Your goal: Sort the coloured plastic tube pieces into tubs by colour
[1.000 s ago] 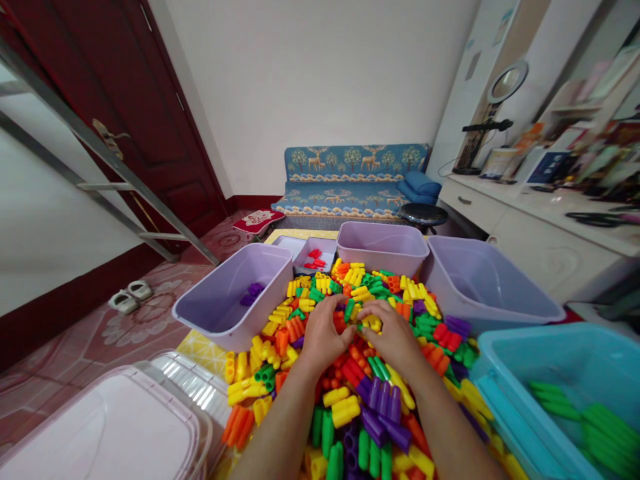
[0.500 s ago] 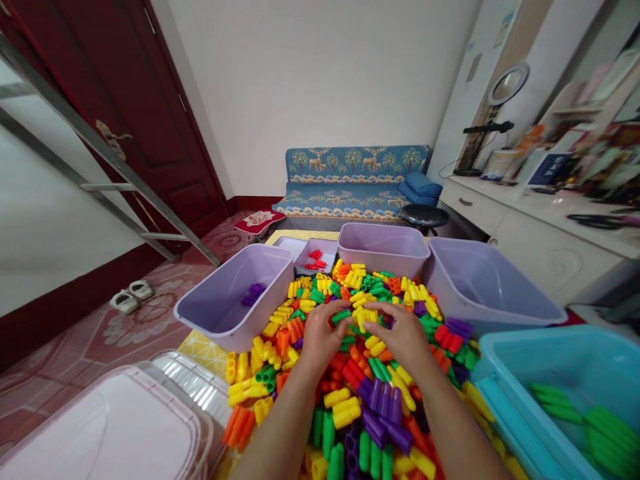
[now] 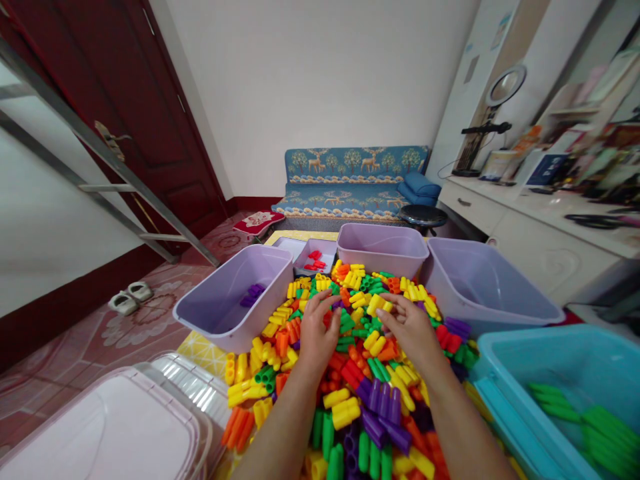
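Observation:
Colourful plastic building pieces shaped like joined tubes (image 3: 345, 413) lie in a big pile in front of me, in yellow, green, orange, red and purple. My right hand (image 3: 411, 328) pinches a yellow tube piece (image 3: 379, 305) between thumb and fingers, just above the pile's far half. To its left, my left hand (image 3: 318, 333) hovers over the pile, thumb and fingers apart and curved, with nothing seen between them. Green pieces (image 3: 346, 321) lie between the two hands.
Lilac bins (image 3: 233, 290) (image 3: 384, 243) (image 3: 493, 280) ring the pile, the left one with purple pieces. A small tray (image 3: 320, 257) holds red pieces. A turquoise bin (image 3: 565, 347) at right holds green pieces. Pale lids (image 3: 110, 427) lie at front left.
My right hand has moved slightly right with the yellow tube piece, and the hands are farther apart. My left hand has drawn a little left, its fingers opened away from the green piece.

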The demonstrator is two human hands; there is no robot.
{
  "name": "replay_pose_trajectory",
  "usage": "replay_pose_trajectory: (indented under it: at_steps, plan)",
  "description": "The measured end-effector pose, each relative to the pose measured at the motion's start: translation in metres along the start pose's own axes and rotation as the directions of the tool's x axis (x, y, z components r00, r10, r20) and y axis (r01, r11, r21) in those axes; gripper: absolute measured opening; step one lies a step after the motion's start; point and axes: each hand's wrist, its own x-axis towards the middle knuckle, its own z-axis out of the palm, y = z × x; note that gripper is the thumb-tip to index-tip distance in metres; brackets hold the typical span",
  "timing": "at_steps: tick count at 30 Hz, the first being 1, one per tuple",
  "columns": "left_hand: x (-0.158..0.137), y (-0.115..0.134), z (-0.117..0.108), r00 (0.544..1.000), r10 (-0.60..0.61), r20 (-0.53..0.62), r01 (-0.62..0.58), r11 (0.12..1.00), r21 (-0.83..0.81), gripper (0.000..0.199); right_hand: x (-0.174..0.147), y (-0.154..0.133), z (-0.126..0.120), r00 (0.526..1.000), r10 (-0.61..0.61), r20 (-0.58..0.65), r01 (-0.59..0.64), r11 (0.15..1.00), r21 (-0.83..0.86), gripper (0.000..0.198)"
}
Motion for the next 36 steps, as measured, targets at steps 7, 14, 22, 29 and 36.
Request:
replay_pose_trajectory:
  at_steps: [7, 14, 22, 29, 36]
  plan:
    - [-0.001, 0.029, -0.009, 0.877, 0.231, 0.422, -0.243, 0.97, -0.026, 0.038, 0.004, 0.001, -0.017, 0.985, -0.17, -0.04, 0.155, 0.954, -0.256, 0.045]
    - [0.0, 0.03, -0.011, 0.784, 0.225, 0.578, -0.262, 0.965, -0.021, 0.046, 0.0, 0.001, -0.011, 0.987, -0.153, 0.052, 0.162, 0.934, -0.318, 0.042]
    - [-0.005, 0.015, 0.002, 0.909, 0.099, 0.404, -0.089, 0.995, -0.044, 0.016, 0.001, 0.003, -0.01, 0.984, -0.149, 0.095, 0.174, 0.913, -0.369, 0.035]
    - [-0.006, 0.005, 0.006, 0.976, -0.006, 0.217, 0.031, 0.993, -0.112, 0.025, -0.001, 0.001, -0.006, 0.979, -0.16, 0.13, 0.2, 0.892, -0.405, 0.03]
    - [-0.004, 0.009, 0.004, 0.976, -0.027, 0.215, 0.063, 0.985, -0.163, 0.019, 0.001, 0.011, -0.006, 0.978, -0.139, 0.155, 0.182, 0.933, -0.311, 0.031]
